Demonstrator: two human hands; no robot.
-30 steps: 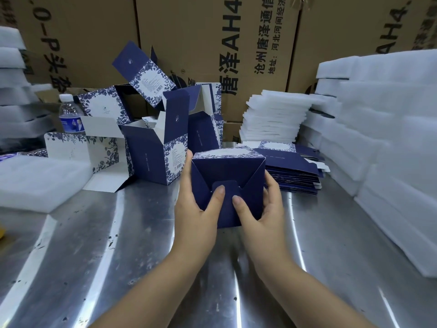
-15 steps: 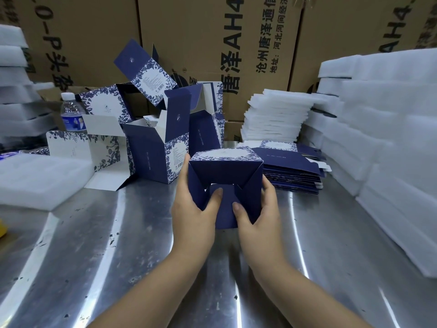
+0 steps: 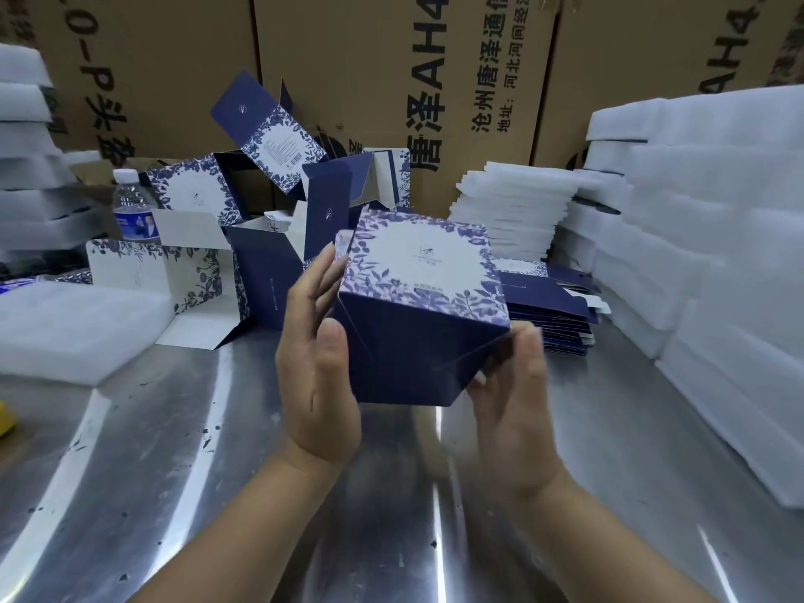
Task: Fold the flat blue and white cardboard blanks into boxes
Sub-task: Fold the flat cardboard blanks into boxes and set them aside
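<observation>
Both hands hold the box [image 3: 417, 315] up off the counter [image 3: 174, 472]: the left hand [image 3: 317, 363] has a grip on its left side, thumb on the dark blue panel and fingers [image 3: 324, 272] up along the far edge, while the right hand [image 3: 513, 385] pinches the lower right corner. The box is tilted, its white flowered face toward the camera. Behind it runs a wall of brown cartons [image 3: 435, 80]; white foam sheets [image 3: 696, 211] are stacked to the right, finished open boxes [image 3: 261, 263] crowd the left, and the pile of flat blanks [image 3: 552, 306] lies just behind the right hand, with a water bottle [image 3: 132, 211] far left. The tucked bottom flaps could spring open if the corner pinch loosens, and squeezing too hard may crease the panels.
</observation>
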